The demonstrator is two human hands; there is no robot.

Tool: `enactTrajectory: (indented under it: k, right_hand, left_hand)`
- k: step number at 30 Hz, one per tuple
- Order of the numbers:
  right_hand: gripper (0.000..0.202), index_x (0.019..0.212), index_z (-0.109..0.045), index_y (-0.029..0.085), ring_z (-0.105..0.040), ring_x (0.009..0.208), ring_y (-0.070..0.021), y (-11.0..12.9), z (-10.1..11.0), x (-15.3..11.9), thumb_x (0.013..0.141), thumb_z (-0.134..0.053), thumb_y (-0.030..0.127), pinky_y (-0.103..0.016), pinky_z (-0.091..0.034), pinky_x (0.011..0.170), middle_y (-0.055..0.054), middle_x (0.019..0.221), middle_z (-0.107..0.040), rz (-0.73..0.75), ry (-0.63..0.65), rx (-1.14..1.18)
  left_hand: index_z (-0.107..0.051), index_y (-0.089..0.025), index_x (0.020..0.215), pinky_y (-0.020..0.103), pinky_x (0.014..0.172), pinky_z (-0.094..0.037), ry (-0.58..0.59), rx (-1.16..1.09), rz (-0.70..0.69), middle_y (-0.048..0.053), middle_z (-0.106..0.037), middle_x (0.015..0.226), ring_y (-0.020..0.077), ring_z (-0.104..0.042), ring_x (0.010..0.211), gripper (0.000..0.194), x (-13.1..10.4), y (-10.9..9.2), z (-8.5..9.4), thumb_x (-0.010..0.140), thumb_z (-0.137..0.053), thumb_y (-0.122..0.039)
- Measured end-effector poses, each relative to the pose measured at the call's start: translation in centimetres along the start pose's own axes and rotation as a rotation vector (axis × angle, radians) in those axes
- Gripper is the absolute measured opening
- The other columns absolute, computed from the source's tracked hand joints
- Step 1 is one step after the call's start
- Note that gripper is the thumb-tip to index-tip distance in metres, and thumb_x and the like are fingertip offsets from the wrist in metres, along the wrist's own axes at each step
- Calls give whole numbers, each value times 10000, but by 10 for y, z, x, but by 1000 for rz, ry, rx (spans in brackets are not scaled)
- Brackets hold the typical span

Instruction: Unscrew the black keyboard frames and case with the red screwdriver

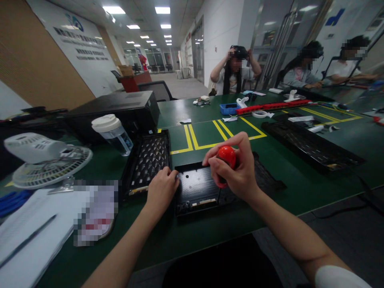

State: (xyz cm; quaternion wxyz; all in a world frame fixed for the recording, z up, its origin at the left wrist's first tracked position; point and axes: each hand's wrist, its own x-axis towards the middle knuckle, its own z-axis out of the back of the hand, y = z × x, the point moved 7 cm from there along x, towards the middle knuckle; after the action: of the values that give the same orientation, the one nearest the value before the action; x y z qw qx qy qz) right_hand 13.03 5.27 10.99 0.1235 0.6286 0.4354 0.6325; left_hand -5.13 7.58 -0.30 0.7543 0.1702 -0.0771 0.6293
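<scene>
My right hand (pixel 235 168) is closed around the red handle of a screwdriver (pixel 226 156). Its thin shaft points down to the near edge of a black plastic panel (pixel 198 182) that lies flat in front of me. The tip is too small to make out. My left hand (pixel 163 186) holds the panel's left edge with bent fingers. Left of that hand lies another black panel (pixel 150 160) with a patterned inner face. Part of a further dark panel (pixel 267 176) shows behind my right wrist.
At left are a white fan (pixel 51 156), a lidded clear cup (pixel 114 134), a large black case (pixel 120 110) and a clipboard of papers (pixel 48 224) with a pen. A long black panel (pixel 312 146) lies at right, a blue tray (pixel 229 109) farther back. Several people sit across the table.
</scene>
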Motion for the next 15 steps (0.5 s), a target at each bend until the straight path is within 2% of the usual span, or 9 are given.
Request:
enactTrajectory:
  k: [2,4,7,12,15]
  right_hand:
    - [215,935,-435,253,-435,331,-30,-4,3,-1,855,-634,229,-139,-319,289,94,663,-578,-37,-38,31]
    - [150,1021,-504,234,-431,340,-46,-7,4,-2,919,-514,344,-165,-314,287,72,642,-547,-71,-40,87]
    - [341,1115,-578,177,-467,393,-61,-11,4,-3,962,-364,394,-190,-336,314,26,674,-547,-93,-12,124]
    - [191,1036,-575,209,-549,499,-65,-11,3,-4,948,-471,342,-187,-404,390,20,766,-553,-82,38,66]
    - [135,958,-530,223,-615,560,-75,-4,1,0,866,-617,267,-220,-498,474,26,846,-557,-23,41,1]
  left_hand:
    - [-662,-183,986,305,672,-456,-2,-1,-1,74,-568,903,230,-597,842,214,0,1,0,917,-475,-257]
    - [-662,-181,984,305,671,-456,-2,-2,-1,74,-568,902,229,-597,841,215,0,1,-1,918,-471,-255]
    - [-661,-184,991,305,669,-455,-2,-1,-2,72,-567,907,227,-595,835,218,0,1,-1,920,-467,-255]
    - [-663,-186,993,300,669,-454,15,0,8,73,-569,912,226,-595,845,221,-1,1,0,921,-468,-262]
    - [-661,-185,1007,303,666,-453,24,-2,6,77,-569,917,228,-595,848,234,0,0,1,924,-456,-263]
